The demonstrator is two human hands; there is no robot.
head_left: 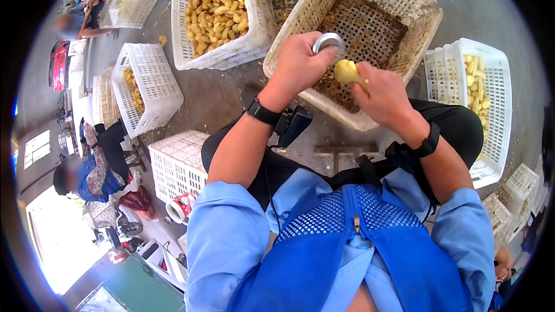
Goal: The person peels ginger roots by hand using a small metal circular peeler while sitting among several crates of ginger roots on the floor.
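My left hand (300, 65) is closed around a round silver metal tool (328, 40), whose exact kind is hard to make out. In my right hand (384, 93) is a pale yellow piece of ginger (348, 73), gripped at its near end with the far end sticking out. The two hands are close together, with a small gap between the tool and the ginger. Both are above the near part of a dirty cream plastic crate (417, 25), whose perforated bottom carries brown scraps and peelings.
A white crate (180, 29) of tan ginger stands beyond my left arm. Another crate (159, 89) with ginger is farther left. At the right, a white crate (502, 110) contains paler pieces. An upturned-looking crate (173, 162) is by my left knee. Seated people (95, 167) are at the left.
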